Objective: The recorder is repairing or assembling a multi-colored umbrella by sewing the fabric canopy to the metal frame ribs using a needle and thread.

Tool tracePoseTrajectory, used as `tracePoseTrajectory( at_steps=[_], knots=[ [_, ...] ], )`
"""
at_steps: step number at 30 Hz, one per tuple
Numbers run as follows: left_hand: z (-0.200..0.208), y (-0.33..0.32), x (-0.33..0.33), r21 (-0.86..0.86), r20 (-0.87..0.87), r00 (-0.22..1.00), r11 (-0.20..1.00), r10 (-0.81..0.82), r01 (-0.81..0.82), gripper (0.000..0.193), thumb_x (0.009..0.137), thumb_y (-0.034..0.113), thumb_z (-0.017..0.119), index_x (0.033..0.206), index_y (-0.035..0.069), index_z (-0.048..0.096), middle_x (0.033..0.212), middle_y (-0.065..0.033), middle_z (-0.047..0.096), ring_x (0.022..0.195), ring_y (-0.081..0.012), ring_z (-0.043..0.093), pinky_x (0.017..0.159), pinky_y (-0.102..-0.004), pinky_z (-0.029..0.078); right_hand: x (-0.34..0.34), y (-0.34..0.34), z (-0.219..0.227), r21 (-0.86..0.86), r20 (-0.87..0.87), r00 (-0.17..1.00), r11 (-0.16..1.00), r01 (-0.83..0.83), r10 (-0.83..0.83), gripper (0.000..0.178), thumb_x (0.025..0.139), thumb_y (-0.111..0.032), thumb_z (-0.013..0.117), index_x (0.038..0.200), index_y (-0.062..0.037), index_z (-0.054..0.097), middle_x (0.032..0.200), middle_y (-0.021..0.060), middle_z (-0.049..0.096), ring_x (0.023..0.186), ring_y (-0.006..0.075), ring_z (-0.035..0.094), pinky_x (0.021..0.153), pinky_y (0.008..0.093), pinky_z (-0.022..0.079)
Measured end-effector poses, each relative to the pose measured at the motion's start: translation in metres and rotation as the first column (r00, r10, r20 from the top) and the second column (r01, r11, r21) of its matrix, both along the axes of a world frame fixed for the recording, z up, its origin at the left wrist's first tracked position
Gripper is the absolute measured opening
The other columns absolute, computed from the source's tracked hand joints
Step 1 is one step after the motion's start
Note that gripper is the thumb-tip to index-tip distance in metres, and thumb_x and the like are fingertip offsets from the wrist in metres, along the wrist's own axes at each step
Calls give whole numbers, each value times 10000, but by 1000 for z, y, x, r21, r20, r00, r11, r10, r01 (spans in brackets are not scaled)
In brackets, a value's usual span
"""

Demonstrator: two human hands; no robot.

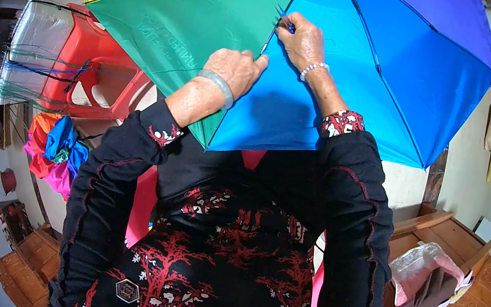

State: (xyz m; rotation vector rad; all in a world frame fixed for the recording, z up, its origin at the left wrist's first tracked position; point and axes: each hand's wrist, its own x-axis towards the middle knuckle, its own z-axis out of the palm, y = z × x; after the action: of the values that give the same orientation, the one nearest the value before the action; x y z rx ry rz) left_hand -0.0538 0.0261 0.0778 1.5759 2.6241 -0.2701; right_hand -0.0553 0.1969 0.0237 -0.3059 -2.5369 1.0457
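Rainbow-panelled fabric umbrella (336, 59): your left hand (236, 69) pins its seam near; right hand (301, 38), farther, pinches a small blue tool (288, 25).

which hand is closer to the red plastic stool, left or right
Left. The left hand rests on the umbrella's green panel, just beside the red plastic stool. The right hand sits farther away, up on the green-blue seam.
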Motion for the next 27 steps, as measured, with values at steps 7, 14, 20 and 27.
tracePoseTrajectory(
  at_steps=[7,14,20,27],
  knots=[
    [0,6,0,-50,19,997,996,69,-68,243,843,137,447,1069,87,522,806,-149,610,688,-300,633,566,-396,510,0,1,-2,-31,-10,1000,999,14,-15,165,723,-197,657,835,-77,639,782,143,645,739,318,628,669,393,503],
    [0,14,6,-42,41,995,995,92,-90,238,854,139,432,1046,31,522,772,-154,632,668,-311,636,561,-404,509,6,12,10,-150,-35,999,989,21,-27,194,722,-176,666,862,-46,634,793,124,647,712,210,625,651,323,489],
    [-4,12,8,-9,25,996,997,83,-82,239,863,140,418,1041,19,520,761,-158,635,654,-310,637,543,-406,506,22,13,24,10,242,960,989,-148,141,229,715,-216,670,853,-42,618,790,139,639,731,267,624,658,365,489],
    [-5,13,9,3,36,995,996,93,-93,240,870,145,412,1046,22,519,756,-153,633,648,-306,635,532,-405,503,22,-2,22,198,297,953,973,-116,53,266,720,-259,661,847,-34,595,785,170,631,751,335,614,656,421,485]
  ],
)
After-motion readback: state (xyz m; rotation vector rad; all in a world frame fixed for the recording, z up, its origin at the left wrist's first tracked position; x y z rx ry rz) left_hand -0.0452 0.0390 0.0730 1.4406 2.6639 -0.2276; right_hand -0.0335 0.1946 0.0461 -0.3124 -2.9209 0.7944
